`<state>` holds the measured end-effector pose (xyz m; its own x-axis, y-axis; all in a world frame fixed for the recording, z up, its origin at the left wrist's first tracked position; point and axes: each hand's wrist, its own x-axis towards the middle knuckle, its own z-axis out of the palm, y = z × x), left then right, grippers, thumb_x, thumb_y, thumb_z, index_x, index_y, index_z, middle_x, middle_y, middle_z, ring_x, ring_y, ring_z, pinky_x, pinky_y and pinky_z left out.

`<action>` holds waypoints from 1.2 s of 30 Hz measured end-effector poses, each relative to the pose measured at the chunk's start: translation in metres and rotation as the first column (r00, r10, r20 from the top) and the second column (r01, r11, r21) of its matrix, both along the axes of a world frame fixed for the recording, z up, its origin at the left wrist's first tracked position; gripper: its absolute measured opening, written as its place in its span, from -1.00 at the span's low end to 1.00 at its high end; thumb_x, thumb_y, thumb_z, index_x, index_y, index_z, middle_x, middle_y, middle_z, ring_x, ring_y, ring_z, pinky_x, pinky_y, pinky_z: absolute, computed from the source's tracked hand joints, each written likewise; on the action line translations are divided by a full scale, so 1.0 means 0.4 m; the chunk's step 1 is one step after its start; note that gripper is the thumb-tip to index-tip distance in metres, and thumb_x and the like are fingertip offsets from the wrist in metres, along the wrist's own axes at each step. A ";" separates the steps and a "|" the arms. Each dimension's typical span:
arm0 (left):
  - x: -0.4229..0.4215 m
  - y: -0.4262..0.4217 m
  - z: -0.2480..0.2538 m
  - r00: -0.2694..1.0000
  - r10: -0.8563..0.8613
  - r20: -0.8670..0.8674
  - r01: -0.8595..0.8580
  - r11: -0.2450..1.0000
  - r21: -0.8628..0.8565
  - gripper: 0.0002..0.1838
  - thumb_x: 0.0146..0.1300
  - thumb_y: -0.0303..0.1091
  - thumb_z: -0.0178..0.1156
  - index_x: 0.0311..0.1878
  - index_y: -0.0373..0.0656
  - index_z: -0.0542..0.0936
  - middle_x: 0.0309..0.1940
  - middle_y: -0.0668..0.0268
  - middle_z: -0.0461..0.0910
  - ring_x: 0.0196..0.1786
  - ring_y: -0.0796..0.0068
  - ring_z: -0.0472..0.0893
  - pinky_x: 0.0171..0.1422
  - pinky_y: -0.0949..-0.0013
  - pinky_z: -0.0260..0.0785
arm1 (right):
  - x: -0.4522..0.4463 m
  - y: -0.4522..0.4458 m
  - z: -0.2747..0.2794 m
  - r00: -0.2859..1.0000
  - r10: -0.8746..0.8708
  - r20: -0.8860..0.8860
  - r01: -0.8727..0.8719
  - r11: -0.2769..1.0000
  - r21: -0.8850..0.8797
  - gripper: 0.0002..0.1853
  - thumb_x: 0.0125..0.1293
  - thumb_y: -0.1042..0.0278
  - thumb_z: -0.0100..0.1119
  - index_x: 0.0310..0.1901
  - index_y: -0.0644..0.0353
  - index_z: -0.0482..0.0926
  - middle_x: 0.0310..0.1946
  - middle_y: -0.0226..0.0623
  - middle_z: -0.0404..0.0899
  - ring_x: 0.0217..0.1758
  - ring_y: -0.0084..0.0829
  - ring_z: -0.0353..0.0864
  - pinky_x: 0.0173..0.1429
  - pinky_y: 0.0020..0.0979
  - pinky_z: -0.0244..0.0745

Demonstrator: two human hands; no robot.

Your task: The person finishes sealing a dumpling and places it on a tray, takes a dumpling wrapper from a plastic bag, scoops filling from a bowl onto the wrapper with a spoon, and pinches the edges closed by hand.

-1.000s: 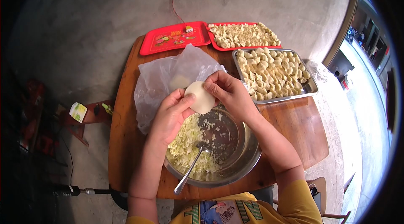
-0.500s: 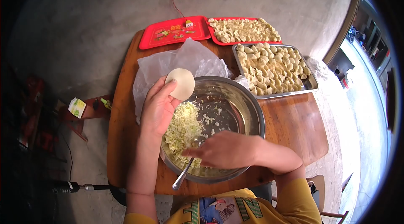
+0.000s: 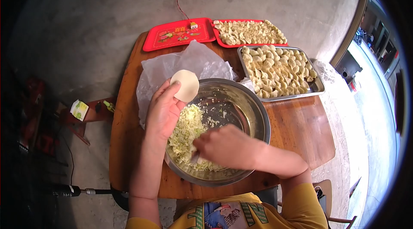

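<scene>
A round dough wrapper [image 3: 187, 86] is pinched between the thumb and fingers of my left hand [image 3: 164, 110], held up over the left rim of a steel bowl [image 3: 257, 143]. Chopped, pale green and yellow filling [image 3: 188, 130] is heaped on the bowl's left side, with loose bits on the bare bottom. My right hand [image 3: 226, 145], slightly blurred, is closed round a metal spoon [image 3: 195, 157] above the filling. Only a short piece of the spoon shows; its bowl end is hidden by the hand.
Behind the bowl lies a crumpled clear plastic bag [image 3: 161, 70]. A steel tray [image 3: 319, 86] of dumplings stands at the right, near a red tray [image 3: 220, 39] of more dumplings. Another red tray [image 3: 161, 45] holds a small yellow-white item. The wooden table [image 3: 301, 130] ends near my body.
My right hand has shifted slightly up and turned, and the spoon has swung so its long handle no longer sticks out over the bowl's front rim. My left hand stays with the wrapper.
</scene>
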<state>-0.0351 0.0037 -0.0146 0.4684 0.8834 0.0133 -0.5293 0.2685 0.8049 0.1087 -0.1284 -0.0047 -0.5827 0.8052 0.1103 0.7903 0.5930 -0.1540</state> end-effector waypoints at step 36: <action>0.008 0.013 -0.011 1.000 -0.023 0.011 0.023 1.000 -0.006 -0.69 0.39 -0.45 0.06 0.14 -0.38 0.45 0.08 0.08 0.54 0.16 0.25 0.55 0.26 0.12 0.49 | 0.146 0.138 -0.003 0.824 -0.275 -0.495 0.081 0.923 -0.377 -0.66 0.45 0.19 -0.02 -0.22 0.31 0.62 -0.43 -0.05 0.66 -0.35 -0.11 0.68 -0.13 -0.18 0.57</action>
